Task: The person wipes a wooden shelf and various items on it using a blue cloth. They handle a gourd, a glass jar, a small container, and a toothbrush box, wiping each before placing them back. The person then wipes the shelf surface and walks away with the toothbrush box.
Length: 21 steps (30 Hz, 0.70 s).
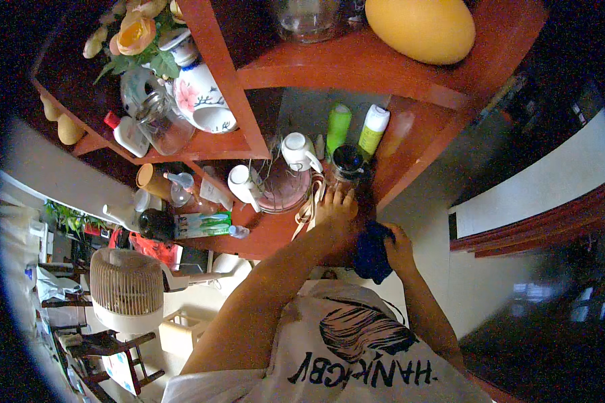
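My left hand [339, 207] reaches onto the red-brown wooden shelf [277, 234], its fingers at the near side of a clear jar with a black lid [348, 160]. Whether they grip the jar cannot be made out. In my right hand [401, 252], beside the shelf's front edge, is a bunched dark blue cloth [372, 252]. Behind the jar stand a green bottle [339, 125] and a white-capped spray can [374, 130]. Pale ribbon or strap [310, 209] lies left of my left hand. Further left, two upturned white mugs [296, 151] rest by a stack of pinkish plates [285, 191].
Overhead, an upper shelf [343, 65] bears a large yellow egg-shaped object [421, 30]. A floral porcelain jar [201, 95] and a glass jug [164, 126] occupy the left compartment. Packaged toothbrushes [204, 224] lie at the left. A fan [127, 287] stands lower left.
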Each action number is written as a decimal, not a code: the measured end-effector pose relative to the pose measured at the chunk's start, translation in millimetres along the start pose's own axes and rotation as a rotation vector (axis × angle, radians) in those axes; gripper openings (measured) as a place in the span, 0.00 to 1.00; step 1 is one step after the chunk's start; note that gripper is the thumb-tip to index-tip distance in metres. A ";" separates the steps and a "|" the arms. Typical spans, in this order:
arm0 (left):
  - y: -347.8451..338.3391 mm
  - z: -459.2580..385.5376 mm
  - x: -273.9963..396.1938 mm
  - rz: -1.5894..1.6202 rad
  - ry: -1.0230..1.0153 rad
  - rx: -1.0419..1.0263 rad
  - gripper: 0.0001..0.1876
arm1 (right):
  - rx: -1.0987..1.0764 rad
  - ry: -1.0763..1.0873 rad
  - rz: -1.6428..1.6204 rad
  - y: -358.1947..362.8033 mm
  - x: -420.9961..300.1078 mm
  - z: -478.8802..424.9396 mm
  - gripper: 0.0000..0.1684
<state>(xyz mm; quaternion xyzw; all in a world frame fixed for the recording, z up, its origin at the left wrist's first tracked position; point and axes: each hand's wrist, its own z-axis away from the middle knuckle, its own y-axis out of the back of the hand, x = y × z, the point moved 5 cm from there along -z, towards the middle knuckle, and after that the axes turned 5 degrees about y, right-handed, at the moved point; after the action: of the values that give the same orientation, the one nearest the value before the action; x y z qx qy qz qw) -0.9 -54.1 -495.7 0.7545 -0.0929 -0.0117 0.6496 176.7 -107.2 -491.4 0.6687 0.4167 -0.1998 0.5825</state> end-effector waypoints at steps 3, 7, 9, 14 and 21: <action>-4.9 -4.3 -5.3 0.063 0.061 -0.276 0.33 | 0.007 -0.144 -0.161 -19.0 23.4 1.7 0.19; 1.0 23.9 -26.8 0.163 0.092 -0.196 0.36 | -0.137 -0.126 0.164 -50.8 26.4 10.0 0.29; 14.7 50.7 -38.3 0.224 0.064 -0.128 0.39 | -0.235 -0.076 0.317 -73.7 31.9 25.6 0.36; 56.7 103.3 -53.8 0.336 0.136 -0.106 0.41 | -0.293 -0.034 0.416 -94.1 15.9 14.4 0.42; 57.1 142.6 -56.0 0.387 0.252 -0.144 0.40 | -0.299 -0.063 0.391 -123.3 17.8 -44.8 0.45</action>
<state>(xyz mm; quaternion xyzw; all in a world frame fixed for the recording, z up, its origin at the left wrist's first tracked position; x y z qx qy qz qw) -82.8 -192.8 -467.6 0.6699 -0.1528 0.2005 0.6983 79.8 -62.2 -569.5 0.6364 0.2859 -0.0400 0.7153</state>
